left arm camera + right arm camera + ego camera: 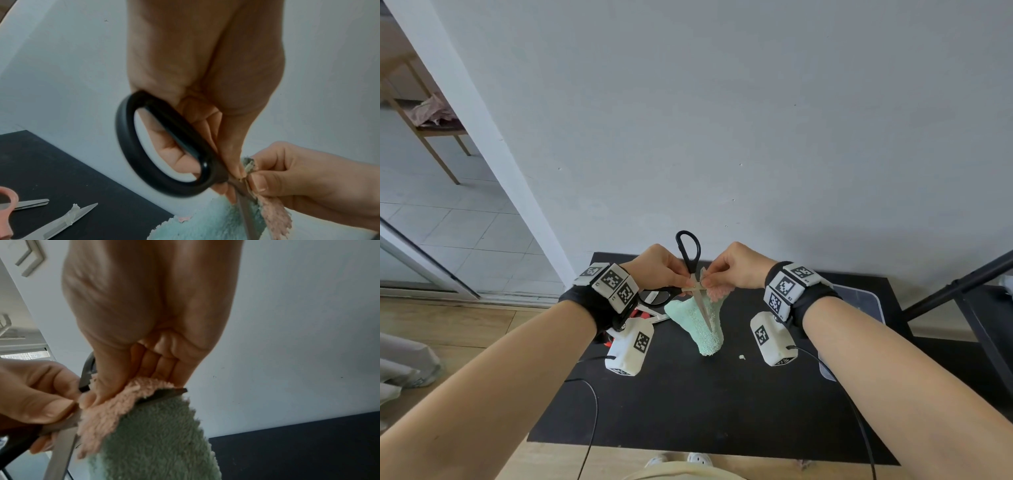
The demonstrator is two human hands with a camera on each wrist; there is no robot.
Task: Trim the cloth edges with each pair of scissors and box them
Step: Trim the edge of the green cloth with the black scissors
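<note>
Above the black table (688, 404), my left hand (683, 281) grips the black-handled scissors (689, 251) near the pivot. One handle loop (164, 146) sticks up and the blades are spread apart. One blade (704, 310) points down across the fluffy mint-green cloth (703, 329), which hangs with its lower end on the table. My right hand (710, 281) pinches the cloth's pink edge (115, 410) right beside the pivot, thumb against the curled fingers. In the right wrist view a dark blade (164, 394) lies between the pink edge and the green pile (154, 443).
Pink-handled scissors (8, 211) and a taped pair of blades (68, 219) lie on the table to the left. A clear box (859, 301) sits at the right rear. A small cloth scrap (742, 357) lies near the cloth. The wall is just behind the table.
</note>
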